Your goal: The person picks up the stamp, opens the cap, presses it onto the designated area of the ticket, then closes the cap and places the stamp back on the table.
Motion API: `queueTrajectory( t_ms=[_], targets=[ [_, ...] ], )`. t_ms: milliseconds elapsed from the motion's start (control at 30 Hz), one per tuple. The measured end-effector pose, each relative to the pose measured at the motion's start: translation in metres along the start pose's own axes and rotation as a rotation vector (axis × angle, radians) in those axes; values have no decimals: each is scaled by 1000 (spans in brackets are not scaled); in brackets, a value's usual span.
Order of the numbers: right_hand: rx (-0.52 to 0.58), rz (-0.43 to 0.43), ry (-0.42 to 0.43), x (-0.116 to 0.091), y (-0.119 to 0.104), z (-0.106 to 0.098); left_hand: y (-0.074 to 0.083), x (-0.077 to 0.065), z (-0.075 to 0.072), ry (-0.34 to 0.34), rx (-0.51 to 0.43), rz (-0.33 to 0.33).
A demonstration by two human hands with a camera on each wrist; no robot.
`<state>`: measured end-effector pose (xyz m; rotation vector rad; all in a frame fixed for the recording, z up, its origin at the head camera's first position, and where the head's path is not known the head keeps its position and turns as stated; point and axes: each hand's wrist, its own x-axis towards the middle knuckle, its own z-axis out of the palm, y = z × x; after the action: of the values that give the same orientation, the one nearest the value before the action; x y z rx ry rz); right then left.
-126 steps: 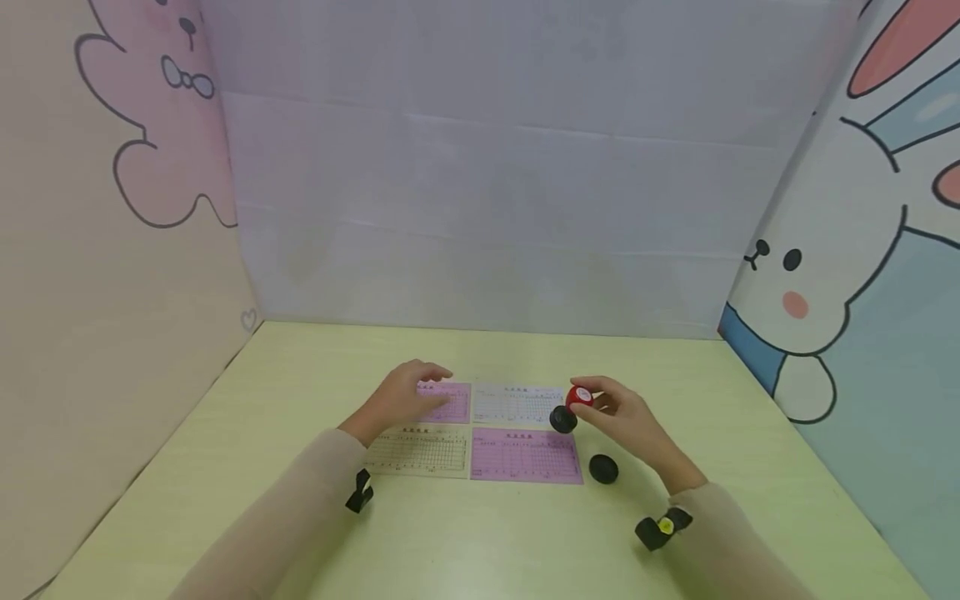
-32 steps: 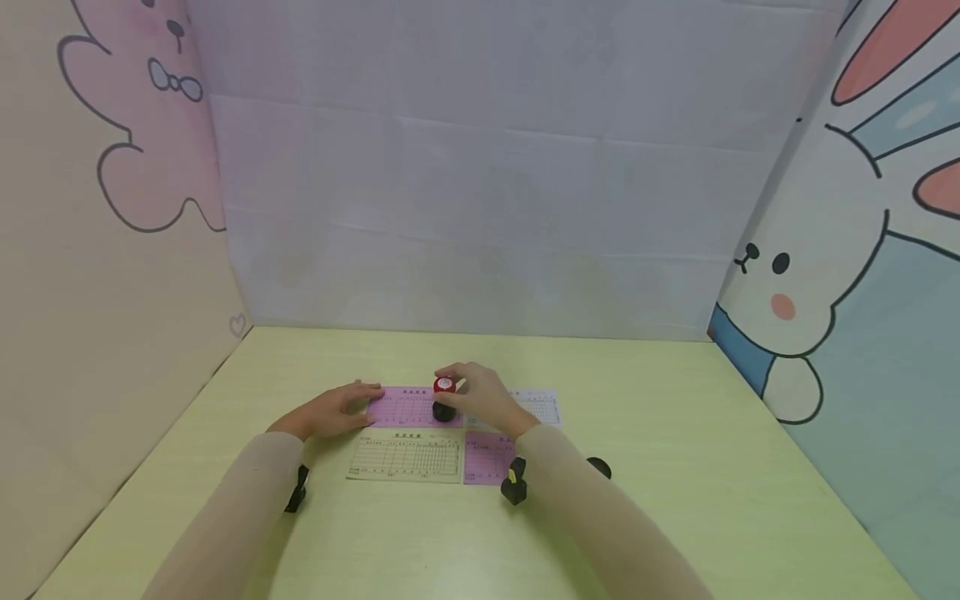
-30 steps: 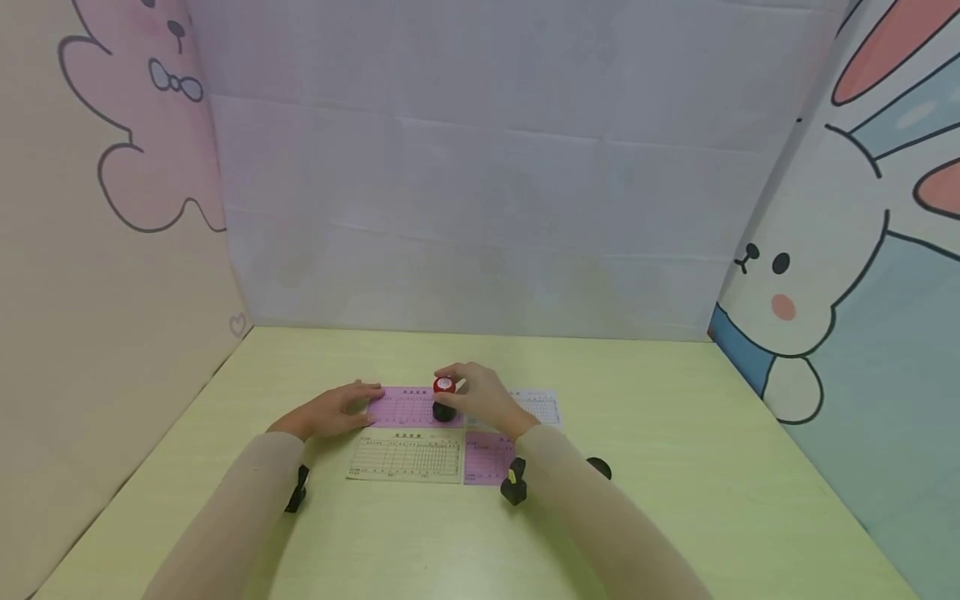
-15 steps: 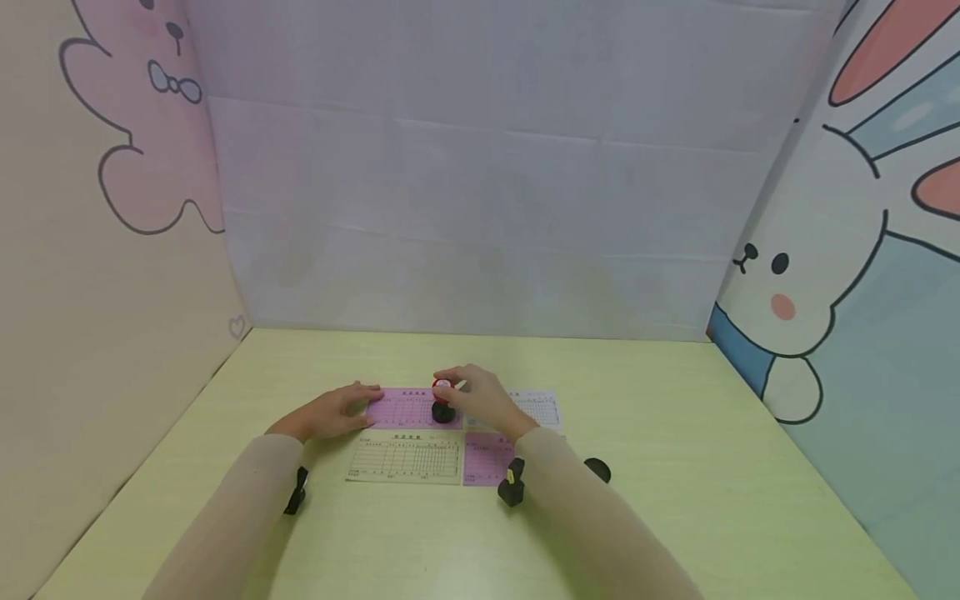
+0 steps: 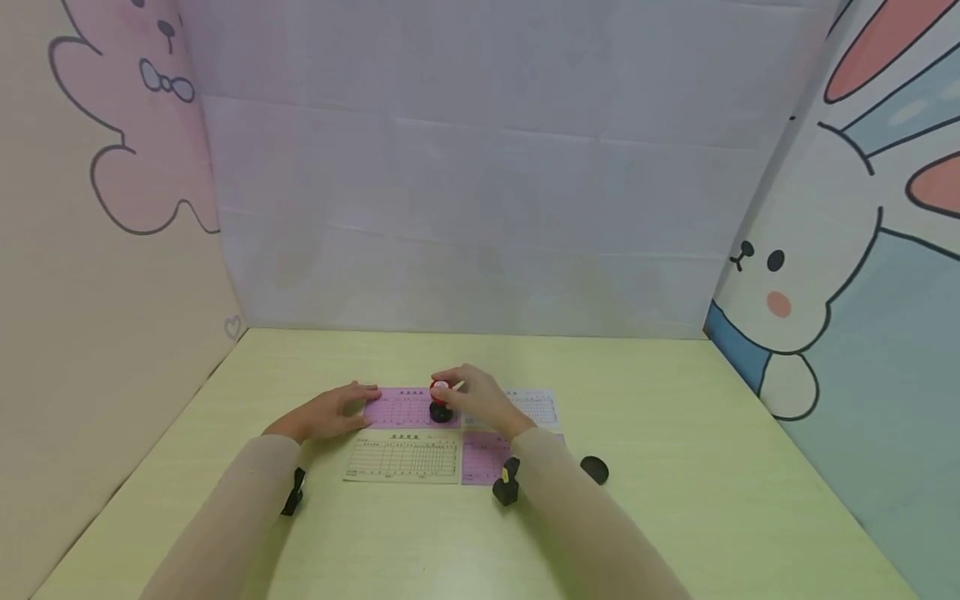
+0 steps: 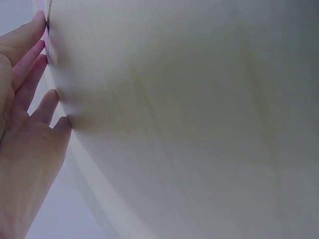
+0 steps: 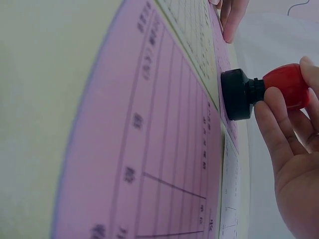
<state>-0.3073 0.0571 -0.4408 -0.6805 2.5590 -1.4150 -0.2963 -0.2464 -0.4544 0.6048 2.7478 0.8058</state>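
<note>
A stamp with a red knob and black base (image 5: 440,412) stands on the right part of the far-left pink form (image 5: 399,408). My right hand (image 5: 486,402) pinches the red knob (image 7: 289,85) between thumb and fingers. In the right wrist view, the black base meets the paper and stands close to square on it. My left hand (image 5: 324,414) rests at that form's left edge, fingers spread and fairly straight. In the left wrist view, fingertips of the left hand (image 6: 30,129) touch the paper's edge and the tabletop. The stamp's underside is hidden.
A white form (image 5: 538,407) lies far right, a cream form (image 5: 405,458) near left and another pink form (image 5: 482,460) near right, partly under the right sleeve. A round black cap (image 5: 595,470) lies right of the forms. Walls stand behind and on both sides.
Since the oldest frame, the right hand has carried the stamp left from the white form onto the pink one. The left hand has shifted left. Over the last second, the knob has sunk slightly.
</note>
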Motion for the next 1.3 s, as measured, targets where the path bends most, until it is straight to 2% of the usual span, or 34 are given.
queueTrajectory(
  t_ms=[300, 433, 600, 1300],
  targets=[
    [-84, -33, 6, 0, -9, 0, 3, 0, 0, 4, 8, 15],
    [-127, -21, -2, -1, -13, 2, 2, -1, 1, -1, -8, 13],
    [-164, -46, 8, -1, -16, 4, -1, -1, 1, 10, 14, 29],
    [-188, -46, 27, -4, -15, 6, 6, -1, 1, 2, 12, 7]
  ],
)
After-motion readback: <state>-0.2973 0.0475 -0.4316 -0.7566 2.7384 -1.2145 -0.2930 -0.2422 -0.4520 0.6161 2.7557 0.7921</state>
